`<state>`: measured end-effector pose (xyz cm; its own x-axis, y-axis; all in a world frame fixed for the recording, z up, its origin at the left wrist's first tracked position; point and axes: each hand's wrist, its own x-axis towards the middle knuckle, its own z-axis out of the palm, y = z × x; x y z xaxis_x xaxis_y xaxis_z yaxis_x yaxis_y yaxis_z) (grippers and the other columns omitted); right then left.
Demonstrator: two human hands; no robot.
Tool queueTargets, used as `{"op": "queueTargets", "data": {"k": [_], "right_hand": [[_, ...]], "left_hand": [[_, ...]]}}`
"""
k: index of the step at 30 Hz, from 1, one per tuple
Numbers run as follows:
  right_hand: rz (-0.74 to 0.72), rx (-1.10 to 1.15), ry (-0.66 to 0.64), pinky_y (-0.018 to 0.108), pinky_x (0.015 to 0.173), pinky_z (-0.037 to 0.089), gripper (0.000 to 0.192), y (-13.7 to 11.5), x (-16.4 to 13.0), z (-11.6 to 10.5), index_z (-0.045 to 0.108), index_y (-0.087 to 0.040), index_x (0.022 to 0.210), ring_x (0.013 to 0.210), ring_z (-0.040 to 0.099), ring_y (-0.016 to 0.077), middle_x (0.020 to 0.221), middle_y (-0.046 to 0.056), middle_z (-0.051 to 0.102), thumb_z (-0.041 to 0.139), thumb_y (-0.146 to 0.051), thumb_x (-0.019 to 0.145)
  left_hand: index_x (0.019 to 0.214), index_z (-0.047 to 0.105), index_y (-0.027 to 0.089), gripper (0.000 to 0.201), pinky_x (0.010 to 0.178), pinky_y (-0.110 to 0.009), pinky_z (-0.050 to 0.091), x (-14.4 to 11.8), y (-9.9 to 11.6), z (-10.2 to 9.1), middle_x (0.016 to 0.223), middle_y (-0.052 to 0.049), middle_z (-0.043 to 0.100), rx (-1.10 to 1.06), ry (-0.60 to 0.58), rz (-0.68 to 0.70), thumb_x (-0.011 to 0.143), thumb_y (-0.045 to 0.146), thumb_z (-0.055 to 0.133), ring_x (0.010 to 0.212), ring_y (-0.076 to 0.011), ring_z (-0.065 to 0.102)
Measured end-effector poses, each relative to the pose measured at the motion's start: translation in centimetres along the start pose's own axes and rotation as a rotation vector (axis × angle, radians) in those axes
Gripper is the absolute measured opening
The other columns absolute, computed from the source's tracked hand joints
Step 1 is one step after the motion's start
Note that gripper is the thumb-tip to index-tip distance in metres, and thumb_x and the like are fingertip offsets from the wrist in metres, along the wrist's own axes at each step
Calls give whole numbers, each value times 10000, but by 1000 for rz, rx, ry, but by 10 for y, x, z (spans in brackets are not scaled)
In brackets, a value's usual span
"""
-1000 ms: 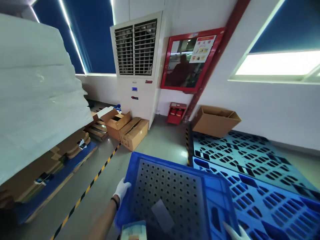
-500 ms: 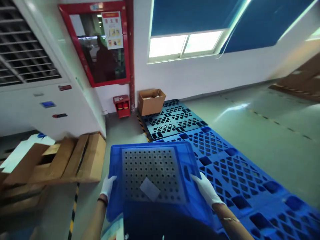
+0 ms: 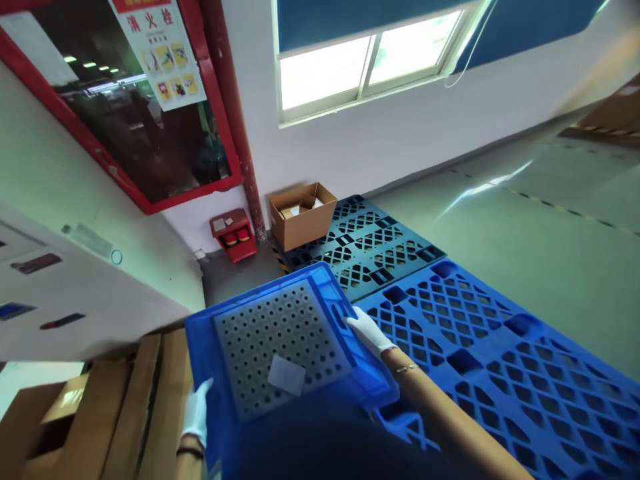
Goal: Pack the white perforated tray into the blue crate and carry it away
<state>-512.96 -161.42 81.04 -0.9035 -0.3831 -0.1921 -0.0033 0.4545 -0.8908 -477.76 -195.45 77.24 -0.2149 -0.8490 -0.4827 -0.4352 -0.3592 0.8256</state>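
Note:
Between my two white-gloved hands I carry a blue plastic crate (image 3: 200, 333), tilted with its right side farther forward. My left hand (image 3: 196, 410) grips the crate's left side, thumb over the rim. On the right side, my right hand (image 3: 367, 331) is closed on the wall by the handle slot. Inside lies a pale sheet with rows of round holes (image 3: 310, 320), and a small white paper slip (image 3: 287, 375) rests on it. Dark clothing hides the crate's near part, and the fingers beneath the rims are out of sight.
Blue plastic pallets (image 3: 480, 313) lie to the right, with a dark pallet (image 3: 360, 243) beyond. An open cardboard box (image 3: 305, 223) stands by the wall. Left are cardboard boxes (image 3: 115, 407) and a white cabinet (image 3: 125, 273). A red-framed hydrant cabinet (image 3: 233, 100) and a small red box (image 3: 235, 237) are ahead.
The view has moved nearer to the red-framed cabinet and the wall. The crate has turned counter-clockwise, its right side swinging forward, with both hands still holding it.

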Motion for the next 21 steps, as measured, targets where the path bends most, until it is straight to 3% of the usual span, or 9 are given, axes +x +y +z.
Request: {"op": "queueTargets", "data": {"k": [6,11,16,21], "right_hand": [[30,-5,85,330,867,479,383,-65,117,41,579,-143,943,1001,626,297,975,105,702,522,-394,658],[108,-6,168,341,925,469,508,-101,160,39,573,-132,1009,1041,617,310,1061,135,689,504,-444,614],[232,8,260,370,953,453,588,-109,176,20,585,-134,1047,1092,604,345,1102,153,682,507,-467,570],[379,55,316,398,918,471,683,-85,205,-3,582,-131,1085,1029,628,356,1089,174,684,508,-527,534]], "left_hand": [[1086,655,89,267,1261,-415,351,123,128,48,1369,-161,604,8,-101,-29,869,237,609,1392,-263,505],[1181,621,115,317,1134,-320,480,197,219,98,1220,-110,691,48,-214,-35,868,157,599,1220,-190,634],[1163,626,75,313,896,-304,547,243,266,169,939,-84,733,167,-311,-7,859,147,615,832,-175,686],[1160,623,53,314,871,-281,511,272,298,247,985,-97,724,241,-382,87,857,131,618,830,-161,654]]}}
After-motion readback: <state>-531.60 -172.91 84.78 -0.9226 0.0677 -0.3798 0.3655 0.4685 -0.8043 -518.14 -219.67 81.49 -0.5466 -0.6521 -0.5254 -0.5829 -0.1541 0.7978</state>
